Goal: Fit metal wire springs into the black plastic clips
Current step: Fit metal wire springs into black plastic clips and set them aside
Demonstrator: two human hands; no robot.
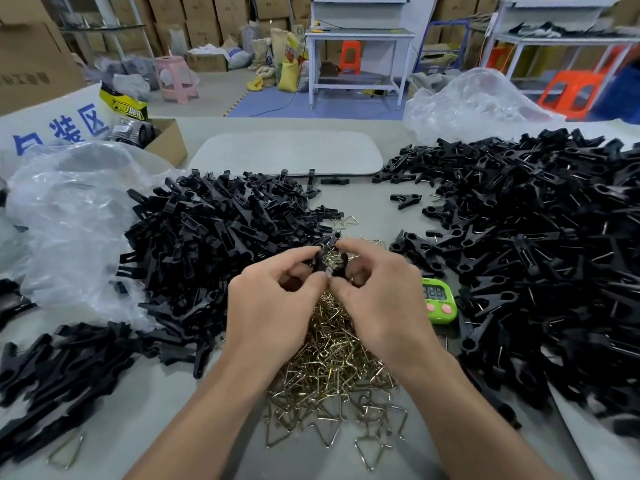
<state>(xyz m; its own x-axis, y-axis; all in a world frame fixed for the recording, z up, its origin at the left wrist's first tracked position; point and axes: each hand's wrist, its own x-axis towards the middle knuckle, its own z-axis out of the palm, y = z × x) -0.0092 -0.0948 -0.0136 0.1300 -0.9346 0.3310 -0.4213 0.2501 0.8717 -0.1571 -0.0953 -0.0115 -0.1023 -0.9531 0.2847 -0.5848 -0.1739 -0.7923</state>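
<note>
Thumbs nearly touching, the left hand and the right hand meet over the middle of the counter, fingers curled, both pinching one black clip between them. Brass wire shows at the gap, but I cannot tell whether a spring is seated in it or belongs to the heap behind.

That heap of wire springs lies directly beneath the hands and spreads toward the near edge. Bare clips are piled toward the left edge. A larger pile toward the right edge shows wire in many pieces, so these are probably finished. A green timer stands just beside the right hand.

The clip looks light, rigid and smooth, so it could twist between the fingers. It is best pinched across its flat tails, leaving the pivot end free. The springs are thin, stiff, three-cornered wire, badly tangled. One should probably be lifted by its closed corner and shaken loose. Under load it may flick away, and the cut ends could prick.
</note>
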